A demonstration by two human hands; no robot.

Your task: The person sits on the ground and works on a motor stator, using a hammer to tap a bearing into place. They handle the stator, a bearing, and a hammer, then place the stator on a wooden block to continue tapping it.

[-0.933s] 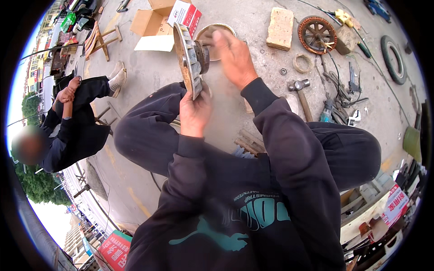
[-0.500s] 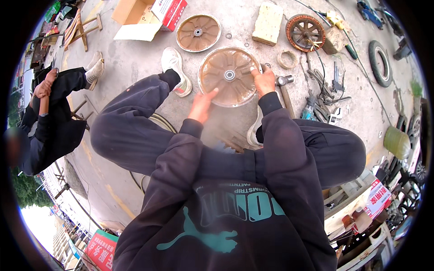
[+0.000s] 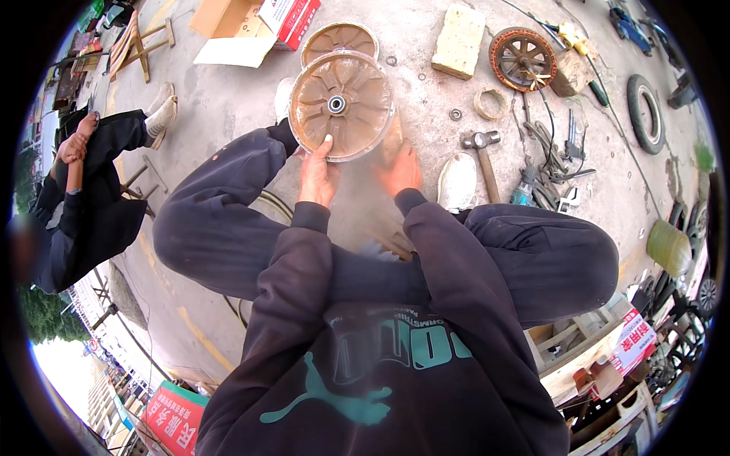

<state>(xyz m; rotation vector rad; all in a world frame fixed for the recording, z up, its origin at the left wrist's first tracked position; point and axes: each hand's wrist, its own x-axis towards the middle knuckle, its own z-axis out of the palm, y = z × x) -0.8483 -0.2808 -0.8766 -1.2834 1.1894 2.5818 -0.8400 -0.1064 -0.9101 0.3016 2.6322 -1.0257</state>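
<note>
My left hand (image 3: 318, 176) grips the lower rim of a round metal wheel cover (image 3: 357, 125), its thumb lying on the face. The cover has brown, dusty ribs, a pale rim and a ball bearing (image 3: 336, 104) in its centre. It is held up and overlaps a second, similar cover (image 3: 341, 35) behind it on the ground. My right hand (image 3: 401, 172) is just right of the held cover's lower edge. Motion smears its fingers, and I cannot make out whether they touch anything.
A hammer (image 3: 484, 156), a power drill (image 3: 525, 188) and an adjustable wrench (image 3: 567, 199) lie at the right. Beyond are a ring (image 3: 487, 102), a copper-wound motor core (image 3: 522, 58), a pale block (image 3: 458, 42) and a cardboard box (image 3: 243, 34). Another person (image 3: 99, 182) sits at the left.
The held wheel cover has moved left and away from me, now overlapping the other cover. My right hand has come off its right rim and moved nearer to me.
</note>
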